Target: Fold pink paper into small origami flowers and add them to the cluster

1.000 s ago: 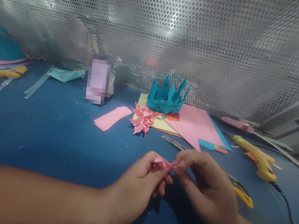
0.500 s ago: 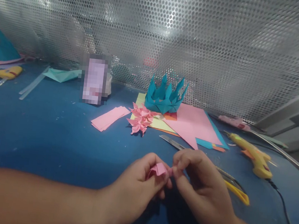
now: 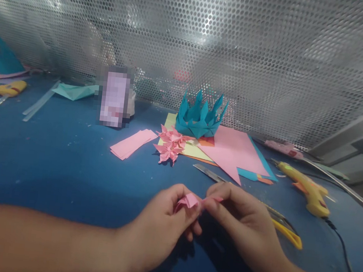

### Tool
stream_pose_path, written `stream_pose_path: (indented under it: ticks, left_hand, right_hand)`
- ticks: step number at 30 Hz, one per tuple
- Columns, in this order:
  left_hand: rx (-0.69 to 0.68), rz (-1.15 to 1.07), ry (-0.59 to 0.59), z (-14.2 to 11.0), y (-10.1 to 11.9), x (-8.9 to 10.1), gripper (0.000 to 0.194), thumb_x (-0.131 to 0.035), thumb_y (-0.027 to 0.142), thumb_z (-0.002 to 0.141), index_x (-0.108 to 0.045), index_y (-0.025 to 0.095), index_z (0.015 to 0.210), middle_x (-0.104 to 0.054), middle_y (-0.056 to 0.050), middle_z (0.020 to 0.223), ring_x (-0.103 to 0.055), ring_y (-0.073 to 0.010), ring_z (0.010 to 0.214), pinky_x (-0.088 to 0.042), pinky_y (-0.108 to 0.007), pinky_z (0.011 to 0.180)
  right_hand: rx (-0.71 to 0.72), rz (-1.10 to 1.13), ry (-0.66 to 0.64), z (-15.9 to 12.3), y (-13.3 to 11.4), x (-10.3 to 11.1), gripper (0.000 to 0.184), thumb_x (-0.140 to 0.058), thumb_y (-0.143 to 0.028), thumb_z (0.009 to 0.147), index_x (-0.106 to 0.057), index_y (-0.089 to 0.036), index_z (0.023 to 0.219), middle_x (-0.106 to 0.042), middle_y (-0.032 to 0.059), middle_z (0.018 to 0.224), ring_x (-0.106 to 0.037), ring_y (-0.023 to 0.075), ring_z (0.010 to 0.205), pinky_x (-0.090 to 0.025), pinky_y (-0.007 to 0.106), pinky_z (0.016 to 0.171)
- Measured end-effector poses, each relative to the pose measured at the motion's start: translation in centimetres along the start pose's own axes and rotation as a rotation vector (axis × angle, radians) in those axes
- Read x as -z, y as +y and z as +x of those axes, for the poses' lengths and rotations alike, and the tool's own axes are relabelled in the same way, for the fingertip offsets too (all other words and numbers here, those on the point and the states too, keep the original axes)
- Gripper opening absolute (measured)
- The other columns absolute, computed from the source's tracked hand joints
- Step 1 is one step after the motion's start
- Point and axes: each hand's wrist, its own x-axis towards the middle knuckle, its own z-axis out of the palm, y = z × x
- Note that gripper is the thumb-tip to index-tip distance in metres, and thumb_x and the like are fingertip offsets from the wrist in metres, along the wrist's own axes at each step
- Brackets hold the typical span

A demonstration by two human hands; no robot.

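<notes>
Perforated metal sheet (image 3: 166, 35) stands along the far edge of a blue bench (image 3: 58, 162). Near that edge, right of its middle, sits a teal paper crown (image 3: 198, 130), an open-topped ring with upright points; its front wall hides the bottom, so whether it holds anything cannot be told. Coloured paper sheets (image 3: 238, 148) lie under and beside it, reaching toward the right edge. Just in front of the crown is a cluster of pink folded stars (image 3: 169, 145), with a pile of pink strips (image 3: 132, 143) to its left. Farther left, a blurred-out upright object (image 3: 115, 98) half covers a white item (image 3: 131, 104), perhaps a cup; its inside does not show.

Over the near side of the bench, the pink folded paper (image 3: 189, 201) is between both hands. The left hand (image 3: 162, 225) has its fingers curled round it, thumb pressed on top; the right hand (image 3: 243, 224) pinches its narrow end between thumb and forefinger. Toward the right edge lies a yellow glue gun (image 3: 312, 191), its cord running toward the near right corner.
</notes>
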Motion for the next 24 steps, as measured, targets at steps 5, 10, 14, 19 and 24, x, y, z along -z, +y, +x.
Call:
stream_pose_path:
  ticks: [5,10,14,19,24]
  left_hand:
    - [0.0,0.053,-0.008,0.3,0.5,0.2,0.021,-0.045,0.029,0.089,-0.046,0.016,0.074,-0.05,0.003,0.061,-0.043,-0.0075,0.055,-0.034,-0.022,0.055]
    - [0.003,0.055,-0.03,0.6,0.7,0.5,0.021,-0.046,0.031,0.089,-0.048,0.014,0.077,-0.05,0.004,0.061,-0.043,-0.0068,0.055,-0.034,-0.02,0.055]
    - [0.007,0.031,-0.005,0.8,0.5,0.7,0.02,-0.051,0.032,0.086,-0.05,0.014,0.078,-0.05,0.005,0.059,-0.043,-0.0059,0.053,-0.035,-0.02,0.055]
    - [0.032,0.009,-0.015,1.0,0.4,0.8,0.018,-0.057,0.03,0.081,-0.049,0.016,0.089,-0.051,0.007,0.055,-0.044,-0.0055,0.049,-0.033,-0.018,0.048]
    - [0.023,0.02,-0.067,1.0,0.4,0.7,0.009,-0.057,0.021,0.078,-0.05,0.015,0.078,-0.05,0.006,0.054,-0.045,-0.0051,0.048,-0.034,-0.017,0.046]
  right_hand:
    - [-0.136,0.095,-0.002,-0.1,-0.1,0.1,0.029,-0.059,-0.041,0.082,-0.058,-0.019,0.063,-0.055,-0.0014,0.06,-0.051,0.0111,0.055,-0.043,0.022,0.053]
    - [-0.184,0.127,0.007,-0.1,0.5,0.0,0.032,-0.052,-0.039,0.087,-0.056,-0.018,0.063,-0.053,-0.0026,0.056,-0.047,0.0094,0.051,-0.039,0.02,0.048]
    - [-0.091,0.045,0.03,-0.2,0.8,0.2,0.026,-0.047,-0.036,0.09,-0.061,-0.02,0.075,-0.056,-0.0011,0.065,-0.052,0.0112,0.058,-0.045,0.022,0.055]
    - [0.137,-0.134,-0.046,-0.4,0.8,0.3,0.029,-0.055,-0.028,0.085,-0.051,-0.029,0.114,-0.058,0.0012,0.095,-0.058,0.015,0.082,-0.05,0.027,0.072]
    - [0.259,-0.292,-0.13,-0.2,0.4,0.2,0.026,-0.053,-0.015,0.084,-0.057,-0.028,0.106,-0.059,0.0026,0.092,-0.058,0.0166,0.085,-0.05,0.029,0.072]
